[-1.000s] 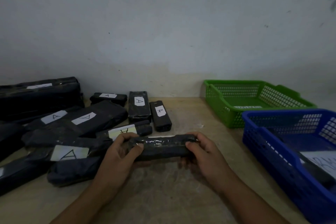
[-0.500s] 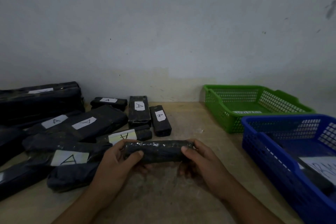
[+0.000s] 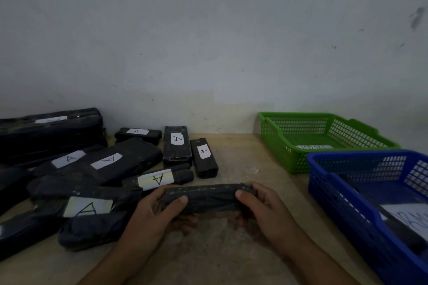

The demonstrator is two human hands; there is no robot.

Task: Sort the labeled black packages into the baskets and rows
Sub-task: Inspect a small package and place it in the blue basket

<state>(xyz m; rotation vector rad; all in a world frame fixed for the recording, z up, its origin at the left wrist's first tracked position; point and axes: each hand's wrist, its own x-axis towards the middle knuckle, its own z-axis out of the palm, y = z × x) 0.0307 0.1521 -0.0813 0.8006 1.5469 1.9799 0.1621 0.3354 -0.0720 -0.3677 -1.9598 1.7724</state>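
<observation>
- The black package is held just above the table, lying lengthways between both hands, straight in front of the person.
- The left hand wraps the package's left end, thumb on the near face and fingers curled underneath. The right hand clasps the right end the same way, so both hands are grasping it.
- No label shows on the face turned towards me. I'd guess the hold at both ends is for rolling the package over to find its letter before choosing a place.
- Left of the black package lie the long packages, each with a white label marked A, overlapping in a loose heap. One of them lies just behind the left hand.
- Beyond the black package, towards the wall, three short packages marked A lie side by side, more like a row than a pile.
- To the right of the black package and further back stands the green basket. A white slip lies on its floor, its writing too small to read, and I can make out nothing else inside.
- To the right and nearer stands the blue basket, close against the green one. It holds a dark parcel partly under a white sheet with large handwriting, which the edge of the view cuts off.
- Both baskets look to be within easy reach of the right hand, which seems to suit dropping packages in from where the black package is now.
</observation>
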